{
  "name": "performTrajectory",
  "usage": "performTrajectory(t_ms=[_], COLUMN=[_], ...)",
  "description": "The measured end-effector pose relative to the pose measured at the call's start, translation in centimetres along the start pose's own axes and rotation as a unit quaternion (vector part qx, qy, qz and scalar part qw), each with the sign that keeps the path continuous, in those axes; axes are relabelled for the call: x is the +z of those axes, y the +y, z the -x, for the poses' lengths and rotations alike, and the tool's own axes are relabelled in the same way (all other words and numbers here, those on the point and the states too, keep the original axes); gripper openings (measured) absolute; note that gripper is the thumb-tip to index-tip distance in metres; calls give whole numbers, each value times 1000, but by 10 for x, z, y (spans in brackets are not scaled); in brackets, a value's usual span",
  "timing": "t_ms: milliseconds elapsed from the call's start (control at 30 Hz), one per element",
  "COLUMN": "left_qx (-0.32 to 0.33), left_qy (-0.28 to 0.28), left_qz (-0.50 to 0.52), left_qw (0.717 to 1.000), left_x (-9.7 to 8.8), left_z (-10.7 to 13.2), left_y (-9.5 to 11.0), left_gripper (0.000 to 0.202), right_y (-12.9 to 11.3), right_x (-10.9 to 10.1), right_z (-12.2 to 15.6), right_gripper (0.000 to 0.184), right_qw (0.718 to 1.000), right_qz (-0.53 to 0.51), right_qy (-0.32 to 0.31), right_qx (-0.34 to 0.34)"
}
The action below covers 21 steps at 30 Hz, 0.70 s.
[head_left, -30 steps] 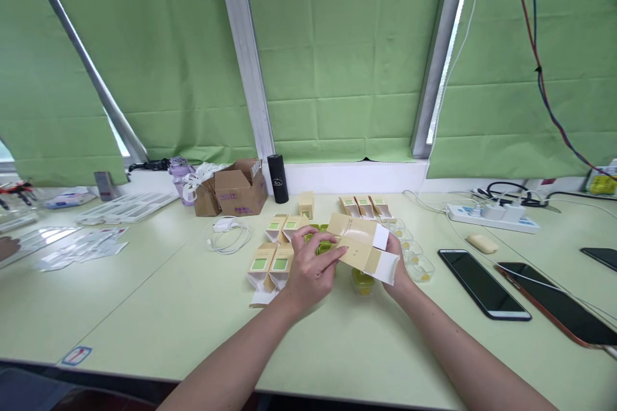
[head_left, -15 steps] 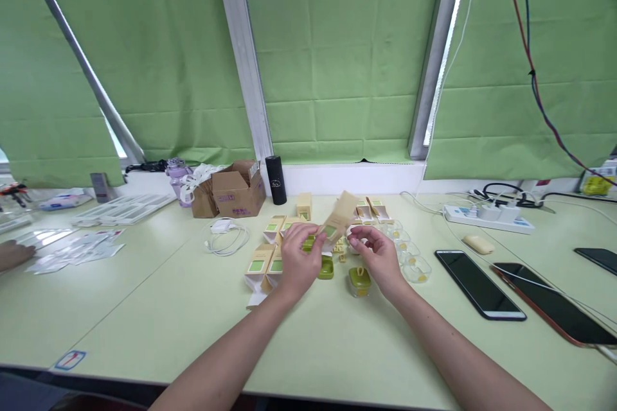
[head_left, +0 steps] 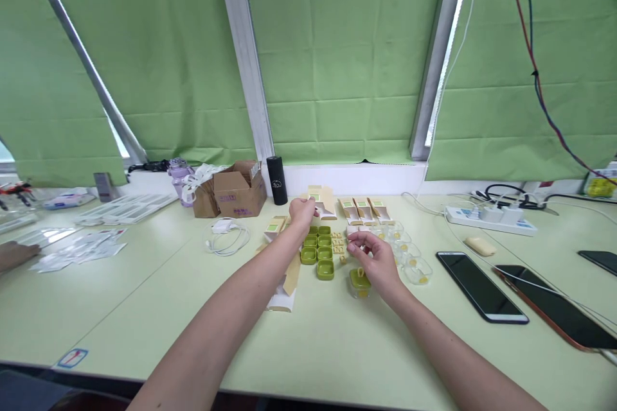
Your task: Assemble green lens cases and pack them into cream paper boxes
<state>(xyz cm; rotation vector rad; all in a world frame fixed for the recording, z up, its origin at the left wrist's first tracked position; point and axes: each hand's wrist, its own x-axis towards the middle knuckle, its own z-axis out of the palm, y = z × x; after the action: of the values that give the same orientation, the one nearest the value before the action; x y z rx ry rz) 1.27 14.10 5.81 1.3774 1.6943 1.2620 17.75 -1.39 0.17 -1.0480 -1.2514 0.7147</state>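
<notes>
My left hand reaches to the far side of the table, its fingers closed at the edge of a tan folding carton with a green label. Several similar cartons lie partly hidden behind my left forearm. My right hand is held in a pinch above the table; what is between its fingertips is too small to make out. Just below it stands a small clear container with a green lid. Between my hands are rows of green square lids and small yellow pieces.
Clear containers stand right of my right hand, with more opened cartons behind. Two phones and a power strip lie rightward. A cardboard box and black bottle stand at the back. Another person's hand rests far left.
My left hand has moved away from me with the carton, from the middle to the back of the layout, uncovering the green lids. My right hand has barely moved.
</notes>
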Motion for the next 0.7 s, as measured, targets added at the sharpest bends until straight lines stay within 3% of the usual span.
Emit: performTrajectory(t_ms=[267,700], left_qx=[-55,-67], left_qy=[-45,-36], left_qz=[-68,-128], left_qw=[995,989], left_x=[41,70], left_z=[-19,-36], left_y=[3,-5], left_gripper=[41,43], right_y=[-4,-5], right_x=[0,0], right_z=[0,2], right_gripper=[26,28], right_qw=[1000,1000], right_qz=[-6,-11], right_qy=[-12,-18], right_qx=[-4,-5])
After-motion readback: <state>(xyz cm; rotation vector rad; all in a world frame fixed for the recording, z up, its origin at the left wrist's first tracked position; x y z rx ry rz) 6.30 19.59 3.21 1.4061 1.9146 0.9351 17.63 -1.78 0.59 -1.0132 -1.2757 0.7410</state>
